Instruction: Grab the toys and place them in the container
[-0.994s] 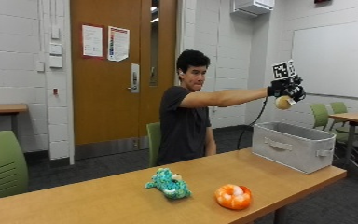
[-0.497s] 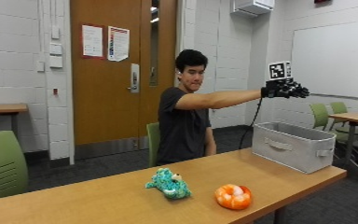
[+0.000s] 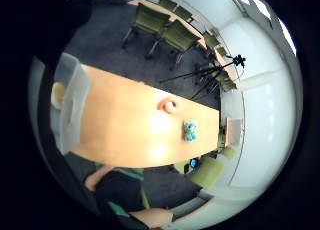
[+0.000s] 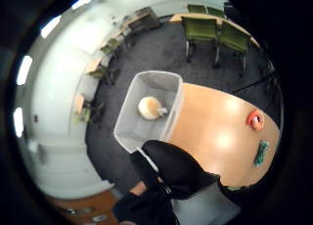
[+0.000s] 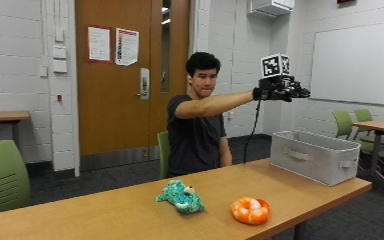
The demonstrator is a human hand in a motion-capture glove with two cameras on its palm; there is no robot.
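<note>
Orange and white, a round plush toy [image 5: 250, 210] sits nearest the outside camera, close to the front edge of the wooden bench [image 5: 112, 215]. Just beside it, on the side away from the container, lies a teal plush toy [image 5: 181, 196] with a paler face, apart from the orange one and resting on its belly. Both toys show again in the palm views as small shapes on bare wood, well apart from the container.

Farther along the bench, at its end, stands a grey fabric container [image 5: 314, 156] with a handle on its long side and another on its short side. Seen from the thumb-side palm view, a pale, rounded toy [image 4: 149, 107] lies on the container's floor, near the middle of it.

Behind the bench a person in a dark shirt [image 5: 195, 140] sits with the right arm stretched out straight at shoulder height. The gloved right hand [image 5: 280, 91] hangs in the air high above the container, touching nothing. Its fingers [image 5: 300, 93] are spread and hold nothing.

Beyond the person are a wooden door [image 5: 129, 80] with papers stuck on it, a whiteboard [image 5: 358, 65] on the wall and green chairs [image 5: 352, 122] at another table.
</note>
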